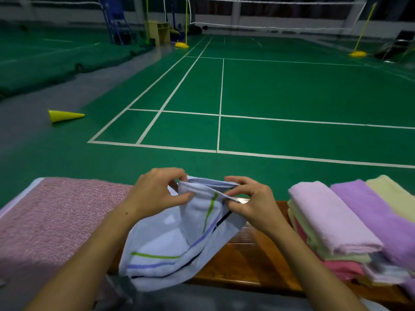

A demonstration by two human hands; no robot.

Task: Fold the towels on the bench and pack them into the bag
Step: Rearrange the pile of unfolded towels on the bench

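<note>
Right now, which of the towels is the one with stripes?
The pale blue towel held up by the left hand and right hand. It alone has green, blue and dark stripes; the towels stacked at right are plain.

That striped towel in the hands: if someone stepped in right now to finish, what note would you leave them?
Left hand and right hand both pinch the top edge of the white striped towel, held up over the wooden bench, not yet folded.
A pink towel lies spread on the left.
Towels already look folded in the stack on the right.
No bag is in view, so nothing seems packed.
Left: fold the striped and pink towels, find the bag, pack them all.
</note>
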